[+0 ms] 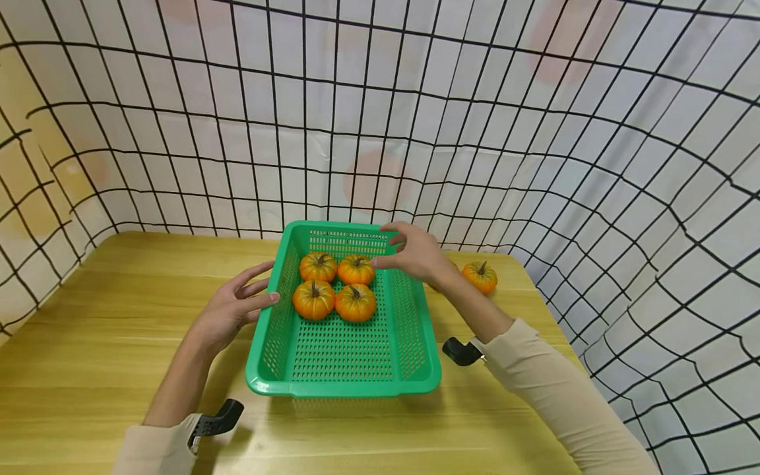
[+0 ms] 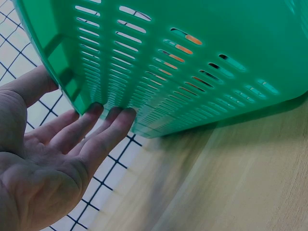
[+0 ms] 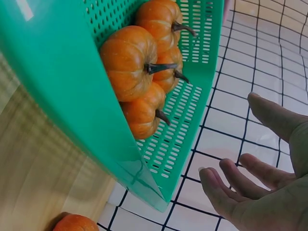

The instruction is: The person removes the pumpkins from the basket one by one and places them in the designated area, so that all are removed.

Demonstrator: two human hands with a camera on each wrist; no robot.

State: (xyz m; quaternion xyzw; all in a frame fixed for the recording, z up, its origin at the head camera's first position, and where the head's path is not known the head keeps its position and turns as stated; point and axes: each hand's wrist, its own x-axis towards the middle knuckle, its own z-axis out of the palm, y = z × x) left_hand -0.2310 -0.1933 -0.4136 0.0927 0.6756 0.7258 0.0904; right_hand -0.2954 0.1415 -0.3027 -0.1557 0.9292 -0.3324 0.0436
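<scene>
A green plastic basket (image 1: 344, 388) with slotted walls stands on the wooden table, holding several small orange pumpkins (image 1: 313, 300) grouped toward its far left. At the basket's left side, my left hand (image 1: 228, 310) holds the rim, thumb over the edge and fingers against the outer wall (image 2: 159, 62). My right hand (image 1: 418, 254) hovers over the far right corner, fingers spread and slightly bent, with nothing in its grasp. In the right wrist view, a gap separates that hand (image 3: 264, 192) from the pumpkins (image 3: 130, 62).
Right of the basket, another pumpkin (image 1: 479, 277) sits on the table (image 1: 89, 330); one more is mostly hidden behind my right wrist. A black wire grid (image 1: 303, 119) over pale sheeting rises behind the table and along both sides.
</scene>
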